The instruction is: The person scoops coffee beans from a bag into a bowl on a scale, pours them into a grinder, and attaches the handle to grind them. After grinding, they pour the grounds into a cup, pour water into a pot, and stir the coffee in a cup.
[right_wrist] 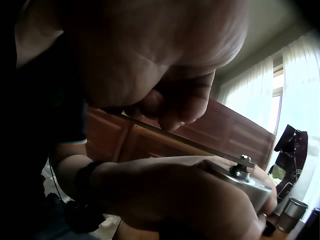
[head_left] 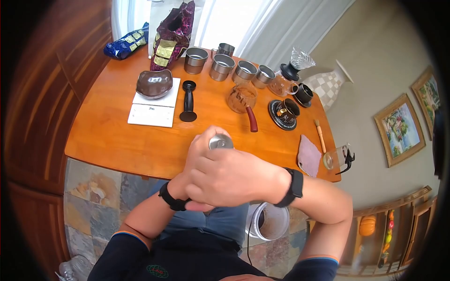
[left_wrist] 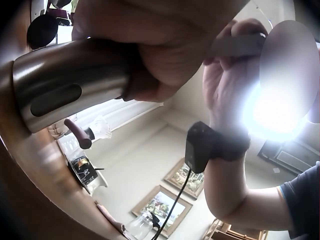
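Note:
My left hand grips the body of a silver manual coffee grinder, whose steel barrel with an oval window points toward the table in the left wrist view. In the head view only the round metal end of the grinder shows. Over it crosses my right hand, fingers curled at the end of the crank arm. The knob is hidden inside that hand. In the right wrist view, the crank's hub sits atop the grinder, and my right fingers curl above the left forearm.
On the wooden table are a white scale bearing a brown bowl, a black double-ended tool, several metal cups, a red-handled glass pot, a cup and a cloth. A white bucket stands below.

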A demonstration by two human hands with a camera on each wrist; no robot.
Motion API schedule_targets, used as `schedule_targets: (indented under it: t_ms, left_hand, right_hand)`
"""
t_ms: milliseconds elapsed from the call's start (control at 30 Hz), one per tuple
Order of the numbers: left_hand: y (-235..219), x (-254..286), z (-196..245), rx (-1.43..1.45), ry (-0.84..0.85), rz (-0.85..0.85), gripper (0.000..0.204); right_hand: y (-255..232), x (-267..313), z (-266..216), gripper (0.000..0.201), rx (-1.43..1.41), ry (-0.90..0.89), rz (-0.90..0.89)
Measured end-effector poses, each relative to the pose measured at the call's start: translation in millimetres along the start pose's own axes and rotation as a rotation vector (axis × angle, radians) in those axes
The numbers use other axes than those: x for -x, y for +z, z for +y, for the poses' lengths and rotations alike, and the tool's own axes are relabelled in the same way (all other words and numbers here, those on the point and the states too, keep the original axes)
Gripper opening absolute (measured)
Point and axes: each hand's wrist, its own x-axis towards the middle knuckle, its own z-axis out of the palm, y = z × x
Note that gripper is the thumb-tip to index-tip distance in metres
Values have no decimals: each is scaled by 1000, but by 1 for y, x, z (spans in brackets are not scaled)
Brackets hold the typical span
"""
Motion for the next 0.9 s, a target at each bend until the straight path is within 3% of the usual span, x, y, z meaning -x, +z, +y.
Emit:
schedule_targets:
  t_ms: [33,133,467,533,667,733,867,900]
  left_hand:
    - [6,9,-14,-102,122,56,36]
    - [3,6,-11,-112,143,64,38]
    - [-1,-18,30,-97,253,127,44]
    - [-4,-21,36,76,74,11,41]
    - [-7,-17,35,-73,40,4,35]
    - [-8,-21,49,26,-26,29,30]
    - [-6,-19,43,-2,-15,66,29]
    - [-7,-19,46,-45,-3,70,29]
  right_hand:
    - [4,-8,3,41,43,22,-48]
    - [15,-32,24,32,2,40,-62]
    - [21,-38,70,43,91,197,-111]
    - [22,-35,84,44,101,238,-137]
    - [22,-5,113,45,131,374,-80]
    - [20,22,121,44,171,597,-180]
    - [27,72,94,40,245,871,-3]
    - [24,82,84,40,240,859,-9]
